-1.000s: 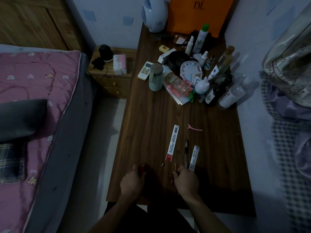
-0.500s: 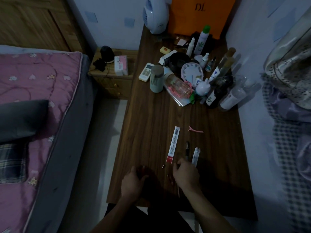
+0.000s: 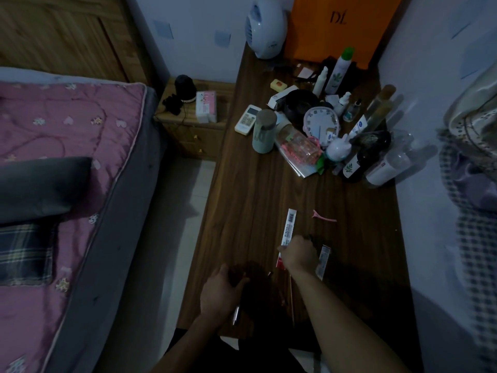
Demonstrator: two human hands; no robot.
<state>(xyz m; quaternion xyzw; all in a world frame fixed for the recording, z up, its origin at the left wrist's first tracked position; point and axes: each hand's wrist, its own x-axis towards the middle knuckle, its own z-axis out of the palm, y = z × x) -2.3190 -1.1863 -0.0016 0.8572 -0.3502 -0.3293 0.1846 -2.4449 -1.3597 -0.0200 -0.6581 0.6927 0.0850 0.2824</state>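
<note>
On the dark wooden table (image 3: 242, 211) my right hand (image 3: 298, 254) lies knuckles up, its fingers curled over a dark pen (image 3: 309, 236); only the pen's far tip shows. The hand sits between a long white barcoded packet (image 3: 288, 227) and a small clear packet (image 3: 322, 261), with its thumb at the white packet's edge. My left hand (image 3: 220, 289) grips a thin pen barrel (image 3: 236, 314) whose silvery end sticks out below the palm. A thin refill rod (image 3: 291, 294) and small reddish bits (image 3: 269, 274) lie between my hands.
A pink hair clip (image 3: 324, 216) lies beyond the packets. The far half of the table is crowded with bottles, a clock (image 3: 320, 125), a green cup (image 3: 264, 131) and a remote (image 3: 246, 119). A bed (image 3: 67, 157) is on the left and a nightstand (image 3: 193, 122) behind it.
My right hand has moved forward from the table's near edge onto the dark pen between the packets. The left hand stays in place, and the pen barrel's end now shows below it.
</note>
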